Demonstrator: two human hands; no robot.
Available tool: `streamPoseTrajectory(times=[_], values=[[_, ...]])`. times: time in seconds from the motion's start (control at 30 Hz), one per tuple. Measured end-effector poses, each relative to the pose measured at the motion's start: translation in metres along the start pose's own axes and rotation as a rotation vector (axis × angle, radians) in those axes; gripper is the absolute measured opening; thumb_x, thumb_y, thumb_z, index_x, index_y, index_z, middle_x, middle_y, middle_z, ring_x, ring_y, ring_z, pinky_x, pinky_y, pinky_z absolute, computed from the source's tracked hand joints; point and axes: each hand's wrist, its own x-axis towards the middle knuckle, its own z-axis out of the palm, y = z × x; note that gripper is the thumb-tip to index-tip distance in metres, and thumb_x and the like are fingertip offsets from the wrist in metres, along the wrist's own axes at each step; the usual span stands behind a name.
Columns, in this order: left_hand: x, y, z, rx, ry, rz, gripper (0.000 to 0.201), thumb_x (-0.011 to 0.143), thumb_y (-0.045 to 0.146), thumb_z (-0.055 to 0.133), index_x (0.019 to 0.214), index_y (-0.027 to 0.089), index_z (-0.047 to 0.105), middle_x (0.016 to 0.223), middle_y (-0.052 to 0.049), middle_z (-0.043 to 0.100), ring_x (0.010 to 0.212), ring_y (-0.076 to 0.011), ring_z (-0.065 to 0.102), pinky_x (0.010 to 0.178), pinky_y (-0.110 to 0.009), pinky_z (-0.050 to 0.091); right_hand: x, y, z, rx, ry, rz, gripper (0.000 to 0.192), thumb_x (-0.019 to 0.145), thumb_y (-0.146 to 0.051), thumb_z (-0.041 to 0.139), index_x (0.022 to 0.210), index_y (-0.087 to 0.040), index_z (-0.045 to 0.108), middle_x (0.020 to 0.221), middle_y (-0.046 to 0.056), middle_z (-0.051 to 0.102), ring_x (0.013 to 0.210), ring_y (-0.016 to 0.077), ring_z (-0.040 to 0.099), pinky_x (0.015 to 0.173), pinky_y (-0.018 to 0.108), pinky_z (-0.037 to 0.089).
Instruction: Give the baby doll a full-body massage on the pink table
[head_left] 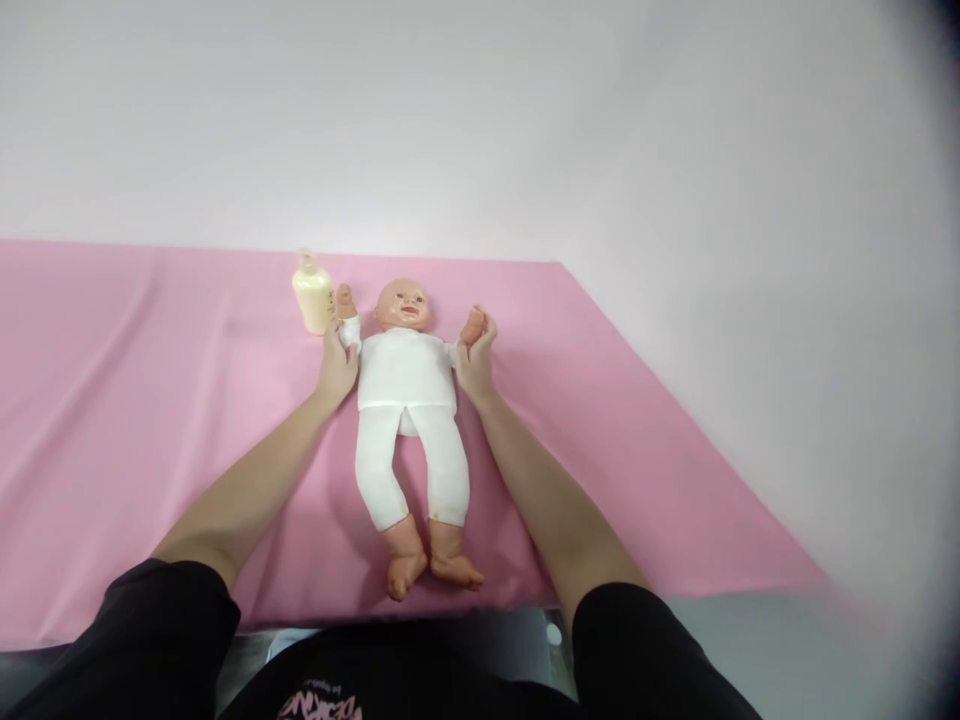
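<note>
A baby doll (407, 370) with a white cloth body lies on its back, its head away from me and its feet toward me. Both its arms are bent up beside its head. My left hand (337, 362) is closed around the white sleeve of the doll's arm on the left. On the other side, my right hand (477, 362) grips the doll's arm near its bare plastic hand, with fingers behind it. A pump bottle (313, 296) of pale yellow liquid stands just beyond my left hand.
Pink cloth (172, 400) covers the table, with wrinkles on the left. Its right edge slants toward me. A plain white wall (450, 120) rises behind the table, and my body is against the near edge.
</note>
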Motion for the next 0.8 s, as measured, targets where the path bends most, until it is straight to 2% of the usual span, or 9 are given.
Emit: streamPoseTrajectory(times=[0.1, 0.2, 0.33, 0.43, 0.5, 0.63, 0.8], values=[[0.0, 0.0, 0.001, 0.006, 0.003, 0.018, 0.057, 0.1, 0.043, 0.058, 0.148, 0.021, 0.037, 0.15, -0.02, 0.047, 0.147, -0.033, 0.045, 0.127, -0.056, 0.032, 0.0, 0.007, 0.0, -0.127, -0.021, 0.03, 0.068, 0.101, -0.034, 0.041, 0.161, -0.02, 0.014, 0.162, 0.021, 0.031, 0.158, 0.0281, 0.029, 0.129, 0.06, 0.028], [0.0, 0.002, 0.0, 0.025, -0.036, 0.027, 0.058, 0.099, 0.041, 0.058, 0.15, 0.021, 0.038, 0.152, -0.02, 0.045, 0.148, -0.0344, 0.043, 0.127, -0.058, 0.031, 0.001, 0.013, -0.001, -0.221, -0.05, 0.092, 0.07, 0.1, -0.037, 0.041, 0.163, -0.019, 0.014, 0.159, 0.024, 0.032, 0.155, 0.0328, 0.031, 0.126, 0.065, 0.03], [0.002, 0.002, -0.001, 0.033, -0.072, -0.036, 0.06, 0.096, 0.039, 0.061, 0.151, 0.023, 0.04, 0.155, -0.02, 0.044, 0.149, -0.0362, 0.042, 0.128, -0.06, 0.031, 0.002, 0.015, -0.005, -0.18, -0.048, 0.119, 0.07, 0.1, -0.043, 0.046, 0.16, -0.02, 0.019, 0.154, 0.023, 0.041, 0.148, 0.0327, 0.042, 0.122, 0.061, 0.037], [0.002, 0.004, -0.002, 0.031, -0.097, -0.066, 0.061, 0.095, 0.037, 0.062, 0.149, 0.021, 0.041, 0.155, -0.02, 0.045, 0.149, -0.0364, 0.043, 0.127, -0.059, 0.031, 0.002, 0.014, -0.009, -0.126, -0.057, 0.16, 0.061, 0.098, -0.049, 0.051, 0.15, -0.022, 0.033, 0.141, 0.019, 0.054, 0.133, 0.0312, 0.057, 0.112, 0.055, 0.049], [0.002, 0.007, -0.003, 0.035, -0.114, -0.09, 0.058, 0.094, 0.036, 0.061, 0.146, 0.019, 0.041, 0.149, -0.021, 0.05, 0.143, -0.0363, 0.049, 0.124, -0.059, 0.036, 0.003, 0.013, -0.011, -0.119, -0.079, 0.19, 0.053, 0.098, -0.051, 0.052, 0.141, -0.022, 0.043, 0.134, 0.017, 0.06, 0.124, 0.0301, 0.062, 0.108, 0.053, 0.052], [0.003, 0.015, -0.005, 0.114, -0.146, -0.142, 0.049, 0.095, 0.034, 0.056, 0.14, 0.018, 0.048, 0.138, -0.018, 0.061, 0.126, -0.0354, 0.062, 0.112, -0.058, 0.047, 0.002, 0.011, -0.012, -0.125, -0.118, 0.202, 0.052, 0.099, -0.054, 0.05, 0.141, -0.022, 0.049, 0.142, 0.016, 0.06, 0.132, 0.0294, 0.058, 0.114, 0.053, 0.048], [0.006, 0.015, -0.008, 0.312, -0.199, -0.157, 0.052, 0.096, 0.039, 0.053, 0.142, 0.016, 0.054, 0.138, -0.019, 0.065, 0.128, -0.0382, 0.062, 0.113, -0.059, 0.045, 0.003, 0.011, -0.01, -0.134, -0.183, 0.227, 0.06, 0.099, -0.058, 0.046, 0.149, -0.024, 0.051, 0.144, 0.015, 0.061, 0.136, 0.0309, 0.055, 0.119, 0.057, 0.043]])
